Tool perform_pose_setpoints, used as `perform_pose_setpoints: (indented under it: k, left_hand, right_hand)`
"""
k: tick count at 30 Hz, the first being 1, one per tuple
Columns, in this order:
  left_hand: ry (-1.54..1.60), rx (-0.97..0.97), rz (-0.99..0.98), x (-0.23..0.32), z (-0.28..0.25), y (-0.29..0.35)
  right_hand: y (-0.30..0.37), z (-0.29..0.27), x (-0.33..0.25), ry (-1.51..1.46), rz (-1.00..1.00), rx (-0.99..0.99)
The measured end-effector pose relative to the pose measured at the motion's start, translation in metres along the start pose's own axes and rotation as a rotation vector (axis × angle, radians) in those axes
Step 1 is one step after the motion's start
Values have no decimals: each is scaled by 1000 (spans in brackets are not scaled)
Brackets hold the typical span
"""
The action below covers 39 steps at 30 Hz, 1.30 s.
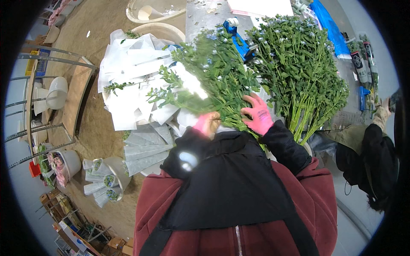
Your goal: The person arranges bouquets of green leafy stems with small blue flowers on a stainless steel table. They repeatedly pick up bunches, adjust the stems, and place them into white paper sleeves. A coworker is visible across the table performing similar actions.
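Observation:
In front of me lies a leafy bunch of small blue flowers [228,72], its stems toward my body. My left hand [208,123], in a pink glove, is closed at the bunch's lower left. It grips flower stems there, and leafy sprigs [179,96] above it are smeared by motion. On the bunch's right side my right hand [258,114], also gloved in pink, has its fingers curled over the stems. A larger pile of the same blue flowers [294,72] rests just to the right, with its stem ends fanned toward me.
White wrapping sheets [132,94] heap up at left, above paper-wrapped bunches [147,145]. A tub [160,32] stands behind them. Buckets of flowers [121,170] and a metal-framed cart [77,98] are on the floor. At right a co-worker [363,149] stands by the metal table [203,17].

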<state>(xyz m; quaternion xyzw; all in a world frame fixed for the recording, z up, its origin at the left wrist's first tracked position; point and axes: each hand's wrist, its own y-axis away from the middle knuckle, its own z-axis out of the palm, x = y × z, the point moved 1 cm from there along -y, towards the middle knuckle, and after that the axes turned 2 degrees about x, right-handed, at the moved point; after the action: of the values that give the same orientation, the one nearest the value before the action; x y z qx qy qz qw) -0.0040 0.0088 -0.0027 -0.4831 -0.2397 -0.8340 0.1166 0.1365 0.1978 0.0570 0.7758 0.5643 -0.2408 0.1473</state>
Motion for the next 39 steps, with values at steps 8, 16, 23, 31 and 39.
perform_pose_setpoints:
  k: [8, 16, 23, 31, 39]
  left_hand:
    - [-400, 23, 65, 32, 14, -4]
    - [-378, 25, 61, 33, 13, 0]
    - [-582, 38, 206, 24, 8, 0]
    - [-337, 33, 137, 24, 8, 3]
    - [-15, 35, -2, 4, 4, -2]
  right_hand:
    - [5, -2, 6, 23, 14, 75]
    - [-1, 10, -1, 55, 53, 48]
    - [-3, 13, 4, 110, 46, 11]
    - [-8, 14, 5, 57, 21, 25]
    - [38, -78, 16, 23, 260, -481]
